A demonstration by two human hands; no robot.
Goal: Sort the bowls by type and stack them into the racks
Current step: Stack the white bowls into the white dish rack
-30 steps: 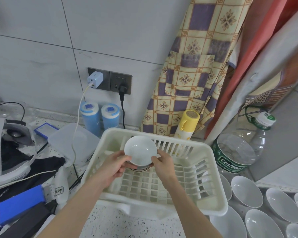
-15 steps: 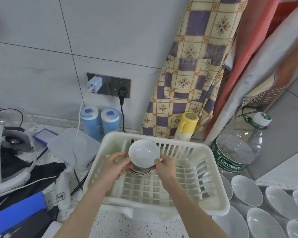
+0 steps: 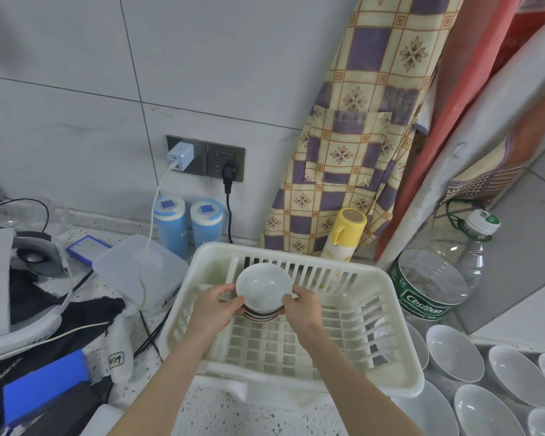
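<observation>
Nearest the camera, two bare forearms reach forward over the speckled surface into a cream plastic rack. The left hand and the right hand have their fingers curled round opposite sides of a small stack of bowls; the top one is white with its hollow facing up, and dark-striped rims show beneath it. The stack sits low in the rack's far-left part, though whether it touches the slatted floor cannot be told. To the right of the rack, a cluster of wider white bowls lies on the surface, well apart from the held stack. To the left lie a blue block, black cloth, a white headset and a translucent lidded box. Farther back stand two blue canisters, a yellow-capped bottle and a large clear water jug on its side. On the tiled wall, a white charger and a black plug sit in the sockets, beside a hanging checked apron.
</observation>
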